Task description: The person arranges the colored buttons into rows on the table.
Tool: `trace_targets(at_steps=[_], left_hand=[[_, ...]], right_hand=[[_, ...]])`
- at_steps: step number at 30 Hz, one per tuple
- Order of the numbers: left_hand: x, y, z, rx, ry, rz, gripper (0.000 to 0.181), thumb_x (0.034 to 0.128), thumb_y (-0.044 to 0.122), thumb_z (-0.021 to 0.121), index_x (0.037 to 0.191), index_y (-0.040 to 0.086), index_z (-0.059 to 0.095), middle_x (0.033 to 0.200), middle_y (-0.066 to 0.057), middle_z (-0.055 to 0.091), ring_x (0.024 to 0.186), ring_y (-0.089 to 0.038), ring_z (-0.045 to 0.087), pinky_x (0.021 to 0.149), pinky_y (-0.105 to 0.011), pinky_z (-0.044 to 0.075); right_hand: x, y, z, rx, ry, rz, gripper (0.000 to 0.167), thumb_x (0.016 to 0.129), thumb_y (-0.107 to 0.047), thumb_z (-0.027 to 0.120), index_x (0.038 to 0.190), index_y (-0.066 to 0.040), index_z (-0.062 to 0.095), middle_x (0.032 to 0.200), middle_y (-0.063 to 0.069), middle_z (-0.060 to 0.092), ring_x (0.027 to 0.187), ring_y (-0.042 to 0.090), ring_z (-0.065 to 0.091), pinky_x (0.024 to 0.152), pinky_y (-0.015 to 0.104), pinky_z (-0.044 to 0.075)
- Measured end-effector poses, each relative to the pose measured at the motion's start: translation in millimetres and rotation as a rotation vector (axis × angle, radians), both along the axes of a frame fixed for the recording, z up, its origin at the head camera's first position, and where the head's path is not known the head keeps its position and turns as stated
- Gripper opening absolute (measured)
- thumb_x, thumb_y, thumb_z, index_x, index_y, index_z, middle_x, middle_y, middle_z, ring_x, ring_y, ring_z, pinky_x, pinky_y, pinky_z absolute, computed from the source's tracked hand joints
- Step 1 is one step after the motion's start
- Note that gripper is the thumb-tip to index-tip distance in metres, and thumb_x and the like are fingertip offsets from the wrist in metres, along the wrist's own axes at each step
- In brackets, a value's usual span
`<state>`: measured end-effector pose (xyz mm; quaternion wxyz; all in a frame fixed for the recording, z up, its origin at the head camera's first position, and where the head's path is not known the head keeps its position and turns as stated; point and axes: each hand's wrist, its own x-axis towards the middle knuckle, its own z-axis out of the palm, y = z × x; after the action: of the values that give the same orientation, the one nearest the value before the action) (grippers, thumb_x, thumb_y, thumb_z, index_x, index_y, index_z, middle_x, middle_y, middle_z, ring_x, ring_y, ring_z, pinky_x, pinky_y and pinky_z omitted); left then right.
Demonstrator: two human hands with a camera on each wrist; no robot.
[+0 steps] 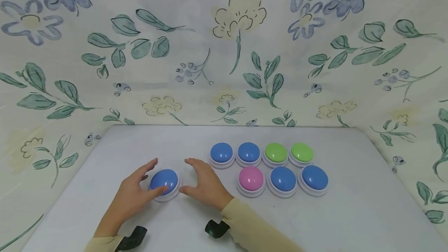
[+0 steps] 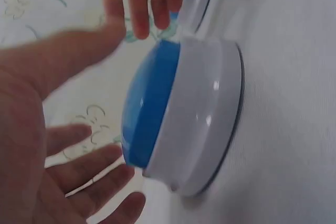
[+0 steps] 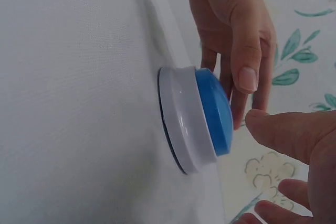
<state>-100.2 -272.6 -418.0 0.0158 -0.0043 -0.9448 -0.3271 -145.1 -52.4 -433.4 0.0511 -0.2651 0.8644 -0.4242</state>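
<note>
A blue dome push button [image 1: 163,180] with a white round base sits on the white table, apart from the other buttons. My left hand [image 1: 131,193] is at its left with fingers spread and the thumb over the dome's near edge. On the other side, my right hand [image 1: 206,184] has its thumb and fingers apart, nothing between them. In the left wrist view the button [image 2: 184,114] rests with its base flat on the table, and the left palm faces it without a grip. The right wrist view shows a gap between the right thumb [image 3: 283,132] and the dome.
To the right, a back row holds two blue buttons [image 1: 249,152] and two green buttons [image 1: 276,152]. In front of it stand a pink button [image 1: 251,178] and two blue ones [image 1: 283,179]. A floral cloth [image 1: 224,88] rises behind the white table [image 1: 350,221].
</note>
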Motion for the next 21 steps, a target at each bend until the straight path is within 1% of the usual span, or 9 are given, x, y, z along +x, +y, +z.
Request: trace_targets(at_steps=[4, 8, 12, 17, 21], left_hand=[[-0.6, -6.7, -6.0, 0.022, 0.020, -0.063, 0.097, 0.0810, 0.047, 0.082, 0.155, 0.006, 0.035, 0.152, -0.025, 0.043, 0.128, -0.052, 0.049, 0.099, -0.065, 0.046], [-1.7, -11.5, -11.7, 0.035, 0.051, -0.105, 0.096, 0.0801, 0.043, 0.084, 0.154, 0.005, 0.036, 0.151, -0.024, 0.045, 0.132, -0.048, 0.047, 0.102, -0.062, 0.045], [-1.8, -13.8, -15.9, 0.038, 0.070, -0.121, 0.096, 0.0792, 0.040, 0.085, 0.154, 0.004, 0.037, 0.149, -0.023, 0.048, 0.135, -0.044, 0.045, 0.105, -0.060, 0.043], [-1.8, -15.6, -19.4, 0.034, 0.072, -0.128, 0.096, 0.0779, 0.040, 0.086, 0.154, 0.005, 0.038, 0.149, -0.021, 0.049, 0.136, -0.042, 0.045, 0.106, -0.058, 0.043], [-2.6, -17.7, -21.6, 0.035, 0.077, -0.139, 0.097, 0.0761, 0.039, 0.088, 0.153, 0.005, 0.040, 0.147, -0.021, 0.051, 0.134, -0.045, 0.047, 0.105, -0.062, 0.042]], right_hand=[[-0.7, -8, -1.7, 0.017, -0.029, 0.012, 0.073, 0.086, -0.027, 0.080, 0.150, -0.014, 0.046, 0.153, 0.002, 0.047, 0.141, 0.019, 0.043, 0.115, 0.036, 0.038], [-0.8, -16, -3.9, 0.018, -0.051, 0.019, 0.074, 0.086, -0.027, 0.081, 0.150, -0.017, 0.046, 0.153, -0.001, 0.047, 0.141, 0.018, 0.042, 0.115, 0.036, 0.037], [-0.8, -23, -7.9, 0.003, -0.047, 0.031, 0.074, 0.085, -0.026, 0.081, 0.149, -0.016, 0.047, 0.153, -0.002, 0.047, 0.142, 0.017, 0.042, 0.116, 0.036, 0.036], [-0.1, -29, -14.0, -0.004, -0.044, 0.046, 0.074, 0.085, -0.027, 0.081, 0.149, -0.013, 0.047, 0.152, 0.000, 0.048, 0.141, 0.017, 0.043, 0.116, 0.035, 0.036], [-0.2, -31, -17.5, -0.006, -0.036, 0.057, 0.074, 0.084, -0.027, 0.081, 0.148, -0.012, 0.047, 0.151, 0.002, 0.049, 0.140, 0.017, 0.044, 0.116, 0.034, 0.036]])
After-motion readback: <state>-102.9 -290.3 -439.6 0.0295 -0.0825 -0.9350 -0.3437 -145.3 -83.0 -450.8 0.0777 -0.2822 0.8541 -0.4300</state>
